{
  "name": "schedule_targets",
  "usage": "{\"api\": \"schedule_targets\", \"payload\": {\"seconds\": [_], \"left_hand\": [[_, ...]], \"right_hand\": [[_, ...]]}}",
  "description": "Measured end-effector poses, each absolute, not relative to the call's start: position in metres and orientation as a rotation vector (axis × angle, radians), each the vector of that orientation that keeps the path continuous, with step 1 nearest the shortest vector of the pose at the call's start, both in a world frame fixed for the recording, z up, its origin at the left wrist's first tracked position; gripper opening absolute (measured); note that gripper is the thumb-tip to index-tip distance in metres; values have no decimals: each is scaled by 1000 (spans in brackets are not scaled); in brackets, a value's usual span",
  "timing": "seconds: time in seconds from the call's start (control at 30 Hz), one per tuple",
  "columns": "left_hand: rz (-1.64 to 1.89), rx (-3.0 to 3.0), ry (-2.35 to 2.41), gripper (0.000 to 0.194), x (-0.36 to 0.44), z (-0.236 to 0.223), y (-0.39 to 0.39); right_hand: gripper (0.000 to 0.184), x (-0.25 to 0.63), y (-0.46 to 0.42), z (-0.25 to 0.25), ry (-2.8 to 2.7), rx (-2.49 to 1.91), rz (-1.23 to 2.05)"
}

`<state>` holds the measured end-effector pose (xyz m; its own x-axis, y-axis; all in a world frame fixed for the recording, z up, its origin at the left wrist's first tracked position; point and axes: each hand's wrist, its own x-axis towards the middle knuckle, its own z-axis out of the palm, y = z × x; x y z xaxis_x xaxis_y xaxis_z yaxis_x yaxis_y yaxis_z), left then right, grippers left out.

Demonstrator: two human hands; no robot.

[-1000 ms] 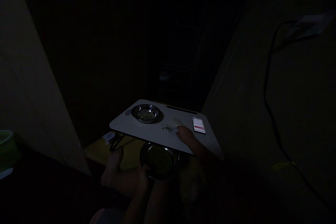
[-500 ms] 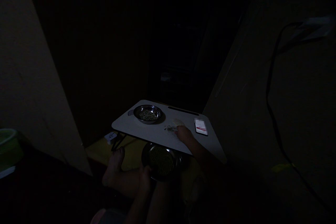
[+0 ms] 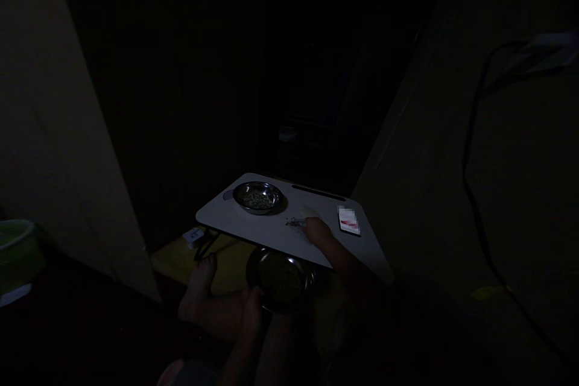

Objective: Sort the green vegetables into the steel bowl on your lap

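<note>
In the dim head view, my left hand [image 3: 253, 301] grips the near left rim of a metal bowl [image 3: 250, 274], which rests at my legs just below the table edge. Small greenish grains fill much of that bowl. My right hand [image 3: 316, 230] is low over the white table [image 3: 253, 229], beside a scatter of small dark grains [image 3: 294, 222]. Its fingers are too dark to make out. A second metal bowl [image 3: 236, 196] stands on the table's far left part, with pale grains or pieces inside.
A phone [image 3: 349, 222] with a lit screen lies on the table's right side. A dark slot [image 3: 318, 192] runs along the far edge. My bare foot [image 3: 205, 271] is near the folding table leg [image 3: 207, 245]. A green tub [image 3: 18, 247] stands far left; a cable [image 3: 470, 187] hangs at right.
The view has shifted slightly. My right hand has moved a little left relative to the table, toward the scattered grains. My left hand stays at the lower bowl's rim.
</note>
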<state>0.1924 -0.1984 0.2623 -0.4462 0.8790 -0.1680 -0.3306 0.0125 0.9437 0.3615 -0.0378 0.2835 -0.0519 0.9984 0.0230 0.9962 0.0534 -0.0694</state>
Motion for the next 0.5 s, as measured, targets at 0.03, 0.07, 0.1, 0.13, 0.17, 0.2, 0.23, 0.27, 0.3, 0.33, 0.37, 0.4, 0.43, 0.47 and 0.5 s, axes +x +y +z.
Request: {"api": "schedule_targets", "payload": {"seconds": [0.03,0.07,0.1,0.13,0.17,0.2,0.23,0.27,0.3,0.33,0.37,0.4,0.43,0.47,0.5], "left_hand": [[1587,602,1315,20,193,264,-199],[1581,583,1308,20,193,264,-199],[1592,574,1308,20,193,263,-198],[1609,569,1313,22,193,262,-198],[1625,568,1319,25,194,259,-197],[1630,572,1322,28,194,257,-196],[1623,577,1326,32,194,254,-195],[1611,581,1331,35,194,252,-194],[1601,585,1329,37,194,250,-193],[1603,582,1325,39,194,249,-193],[1611,583,1313,38,194,249,-192],[1623,585,1307,37,194,249,-192],[1634,588,1307,35,194,251,-193],[1639,592,1315,31,194,253,-194],[1637,592,1331,27,193,256,-196]], "right_hand": [[30,361,-38,284,-2240,-2107,49],[30,360,-38,284,-2247,-2098,48],[31,360,-38,284,-2250,-2095,48],[31,359,-38,285,-2250,-2096,46],[31,358,-39,285,-2249,-2102,45],[30,358,-39,286,-2245,-2112,39],[30,357,-39,287,-2246,-2116,30],[30,356,-40,288,-2247,-2115,14],[30,355,-40,289,-2253,-2111,0],[30,354,-41,289,-2258,-2110,-9],[30,354,-42,290,-2264,-2111,-15],[30,353,-42,291,-2273,-2108,-16],[30,353,-43,291,-2279,-2105,-13],[30,353,-43,291,-2281,-2105,-6],[30,353,-44,291,-2279,-2104,0]]}}
